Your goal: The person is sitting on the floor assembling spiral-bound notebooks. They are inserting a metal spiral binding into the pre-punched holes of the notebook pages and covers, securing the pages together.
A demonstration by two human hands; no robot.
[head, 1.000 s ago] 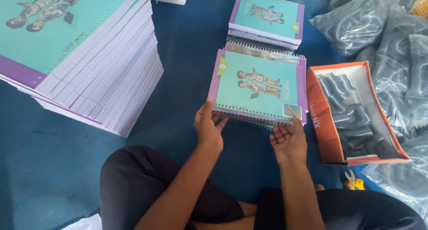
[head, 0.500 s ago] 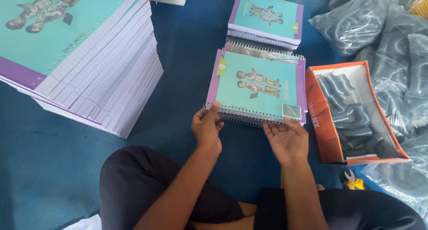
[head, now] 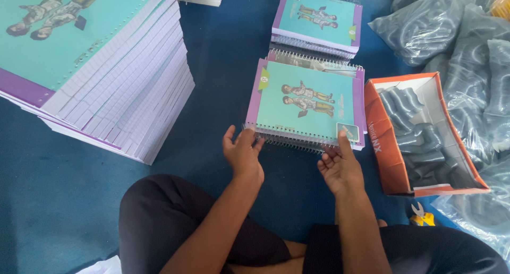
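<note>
Teal spiral notebook (head: pixel 305 105) atop small stack on blue floor (head: pixel 64 189). Left of it, tall unbound stack (head: pixel 101 67); right of it, orange box (head: pixel 419 136). Left hand (head: pixel 243 154), right hand (head: pixel 339 168) loosely pinching its near coil edge, fingers part-open.

Single head cam, looking steeply down and forward over the person's crossed legs at the blue floor (head: pixel 64 199). Close range: hands fall lower centre, big paper stack (head: pixel 95 67) cropped top left, orange box (head: pixel 419 136) right. No second view, no overlap.
</note>
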